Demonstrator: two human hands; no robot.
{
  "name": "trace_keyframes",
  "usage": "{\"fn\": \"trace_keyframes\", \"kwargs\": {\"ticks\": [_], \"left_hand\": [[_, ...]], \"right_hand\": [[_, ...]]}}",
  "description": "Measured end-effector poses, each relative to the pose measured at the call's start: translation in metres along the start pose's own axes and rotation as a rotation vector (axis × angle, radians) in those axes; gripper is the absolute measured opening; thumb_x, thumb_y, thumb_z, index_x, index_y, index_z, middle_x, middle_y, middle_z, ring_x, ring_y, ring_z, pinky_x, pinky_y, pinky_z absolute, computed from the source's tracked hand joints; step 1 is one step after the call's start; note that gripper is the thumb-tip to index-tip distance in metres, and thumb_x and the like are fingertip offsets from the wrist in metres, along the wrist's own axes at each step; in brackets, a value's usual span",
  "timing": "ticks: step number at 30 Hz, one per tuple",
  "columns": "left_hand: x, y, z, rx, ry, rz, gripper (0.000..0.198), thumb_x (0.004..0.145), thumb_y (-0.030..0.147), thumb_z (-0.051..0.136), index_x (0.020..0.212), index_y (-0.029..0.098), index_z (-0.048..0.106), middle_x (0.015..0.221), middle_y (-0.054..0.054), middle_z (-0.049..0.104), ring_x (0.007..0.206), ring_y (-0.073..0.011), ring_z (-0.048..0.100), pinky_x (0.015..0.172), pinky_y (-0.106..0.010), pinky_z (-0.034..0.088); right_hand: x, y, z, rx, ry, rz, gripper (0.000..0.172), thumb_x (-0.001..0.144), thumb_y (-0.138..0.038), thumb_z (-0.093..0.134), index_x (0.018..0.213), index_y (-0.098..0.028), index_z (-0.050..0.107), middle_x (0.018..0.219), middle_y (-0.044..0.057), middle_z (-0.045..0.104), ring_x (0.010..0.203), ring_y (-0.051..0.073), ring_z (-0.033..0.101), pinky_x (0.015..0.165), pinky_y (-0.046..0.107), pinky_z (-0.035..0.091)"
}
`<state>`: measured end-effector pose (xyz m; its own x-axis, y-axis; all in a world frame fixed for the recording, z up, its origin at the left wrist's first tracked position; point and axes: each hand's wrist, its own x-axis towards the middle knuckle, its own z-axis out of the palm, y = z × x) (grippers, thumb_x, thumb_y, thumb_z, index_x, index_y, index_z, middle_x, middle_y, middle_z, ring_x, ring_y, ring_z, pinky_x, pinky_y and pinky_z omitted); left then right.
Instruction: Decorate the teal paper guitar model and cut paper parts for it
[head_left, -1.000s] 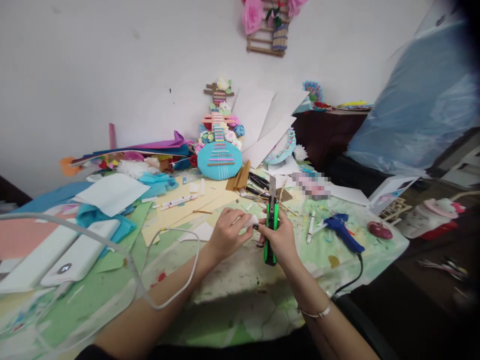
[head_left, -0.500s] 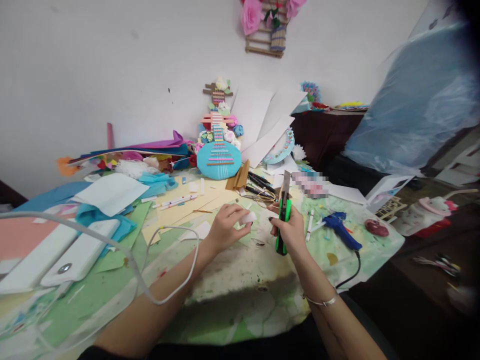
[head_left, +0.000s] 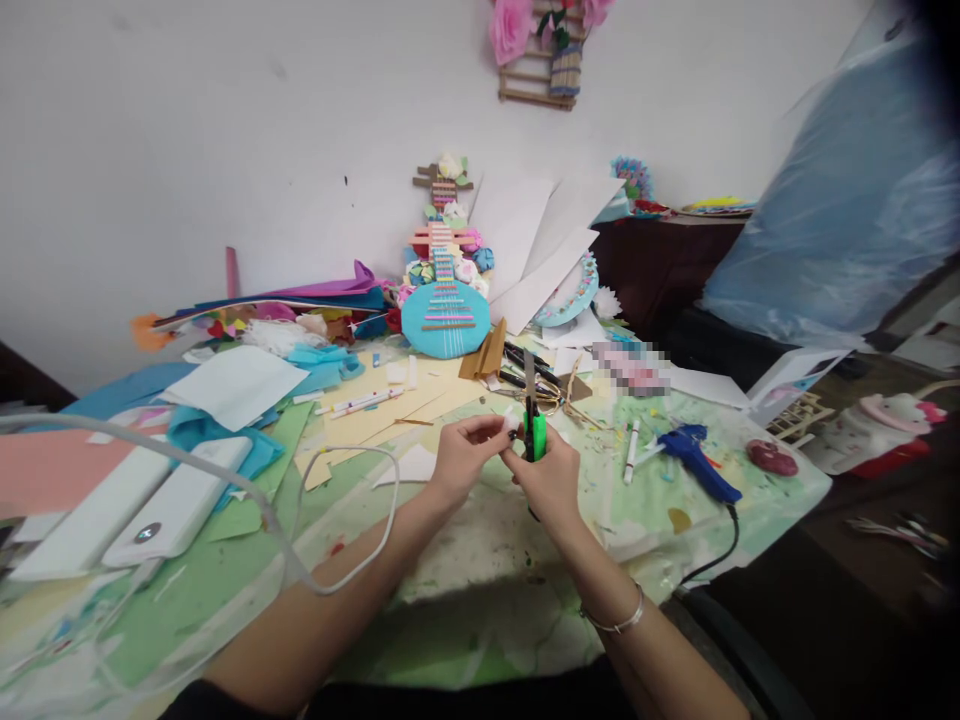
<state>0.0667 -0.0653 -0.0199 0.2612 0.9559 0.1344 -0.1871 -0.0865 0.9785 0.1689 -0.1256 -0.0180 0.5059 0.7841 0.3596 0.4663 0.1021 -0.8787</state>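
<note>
Pale wall (head_left: 262, 130) fills the top of the frame; below it, a green-patterned table cover (head_left: 480, 545), stained and littered with paper offcuts. Lute-shaped craft (head_left: 446, 320) stands upright near upper centre, probably propped back there to free up the front. White sheets (head_left: 517, 235) lean beside it, likely on edge to save surface.

Hands meet at frame centre over the bare front strip. Left hand (head_left: 461, 465) pinches a small white piece (head_left: 510, 415) in its fingertips; looks like a fingertip grip because the part is tiny. Right hand (head_left: 553, 480) is wrapped round the green-and-black utility knife (head_left: 535, 440), blade up toward the top of the frame, so the edge seems parked clear of the palm. Its thumb and finger reach the left fingertips, presumably to steady the piece without putting the knife down. Can't tell if blade and piece touch.

Blue glue gun (head_left: 701, 465) lies right of centre, cord trailing toward lower right, arguably in easy reach. White power bank (head_left: 180, 505) sits lower left, cable looping over the left forearm.
</note>
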Motion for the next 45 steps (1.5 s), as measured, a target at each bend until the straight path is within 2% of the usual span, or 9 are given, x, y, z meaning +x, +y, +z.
{"fn": "trace_keyframes", "kwargs": {"ticks": [3,8,11,14,21,28,35,41,45], "left_hand": [[0.001,0.000,-0.002,0.039,-0.047,0.023,0.024,0.056,0.027,0.079,0.075,0.013,0.072,0.076,-0.005,0.072,0.070,-0.0171,0.064,0.070,-0.029,0.052],[0.004,0.003,-0.007,0.261,-0.126,0.145,0.022,0.066,0.025,0.072,0.084,0.013,0.074,0.082,-0.008,0.073,0.073,-0.0180,0.064,0.065,-0.027,0.049],[0.006,0.007,-0.009,0.415,-0.258,0.276,0.020,0.072,0.024,0.067,0.089,0.016,0.074,0.087,-0.008,0.073,0.074,-0.0164,0.064,0.061,-0.024,0.046],[0.006,0.007,-0.009,0.527,-0.361,0.309,0.016,0.073,0.022,0.066,0.085,0.016,0.075,0.084,-0.007,0.073,0.067,-0.0138,0.061,0.058,-0.023,0.043],[0.004,-0.012,-0.004,0.489,-0.271,0.188,0.018,0.070,0.029,0.068,0.078,0.014,0.072,0.075,-0.006,0.073,0.065,-0.0157,0.064,0.059,-0.024,0.046],[0.015,-0.029,-0.007,0.620,-0.194,0.267,0.014,0.071,0.026,0.067,0.078,0.016,0.072,0.078,-0.005,0.074,0.071,-0.0172,0.065,0.066,-0.026,0.048],[0.022,-0.031,-0.012,0.756,-0.245,0.282,0.008,0.070,0.021,0.066,0.073,0.018,0.072,0.069,-0.003,0.071,0.063,-0.0159,0.061,0.063,-0.026,0.045],[0.024,-0.032,-0.016,0.726,-0.308,0.234,0.008,0.069,0.020,0.067,0.073,0.016,0.072,0.071,-0.004,0.071,0.064,-0.0142,0.060,0.062,-0.023,0.043],[0.025,-0.033,-0.016,0.717,-0.325,0.221,0.009,0.069,0.021,0.067,0.074,0.014,0.071,0.068,-0.003,0.069,0.061,-0.0123,0.056,0.059,-0.022,0.041]], "right_hand": [[0.004,0.002,-0.004,-0.014,-0.056,0.026,0.011,0.068,-0.028,0.062,0.071,-0.018,0.057,0.046,-0.005,0.053,0.038,0.012,0.056,0.042,0.020,0.045],[0.018,0.003,-0.027,0.060,-0.364,0.126,0.008,0.066,-0.024,0.061,0.066,-0.018,0.056,0.038,-0.007,0.049,0.033,0.013,0.053,0.035,0.019,0.040],[0.028,0.001,-0.043,-0.015,-0.544,0.135,0.007,0.063,-0.020,0.061,0.062,-0.018,0.054,0.037,-0.007,0.047,0.032,0.012,0.051,0.033,0.018,0.037],[0.035,0.002,-0.054,-0.096,-0.653,0.136,0.008,0.061,-0.017,0.061,0.060,-0.018,0.053,0.039,-0.008,0.046,0.032,0.011,0.051,0.032,0.017,0.036],[0.037,0.028,-0.060,-0.148,-0.503,0.135,0.016,0.063,-0.020,0.063,0.079,-0.017,0.062,0.046,-0.006,0.055,0.037,0.014,0.057,0.037,0.020,0.042],[0.037,0.041,-0.054,-0.211,-0.414,0.104,0.024,0.067,-0.017,0.059,0.090,-0.018,0.066,0.043,-0.006,0.058,0.040,0.016,0.060,0.046,0.023,0.047],[0.037,0.040,-0.047,-0.309,-0.431,0.041,0.025,0.068,-0.014,0.060,0.091,-0.019,0.069,0.053,-0.002,0.065,0.052,0.018,0.064,0.053,0.024,0.047],[0.038,0.036,-0.042,-0.497,-0.412,-0.048,0.021,0.065,-0.015,0.063,0.083,-0.018,0.072,0.075,0.005,0.071,0.076,0.023,0.064,0.062,0.026,0.040],[0.039,0.037,-0.040,-0.567,-0.409,-0.061,0.021,0.068,-0.017,0.063,0.086,-0.017,0.072,0.080,0.007,0.071,0.079,0.023,0.063,0.064,0.025,0.038]]}}
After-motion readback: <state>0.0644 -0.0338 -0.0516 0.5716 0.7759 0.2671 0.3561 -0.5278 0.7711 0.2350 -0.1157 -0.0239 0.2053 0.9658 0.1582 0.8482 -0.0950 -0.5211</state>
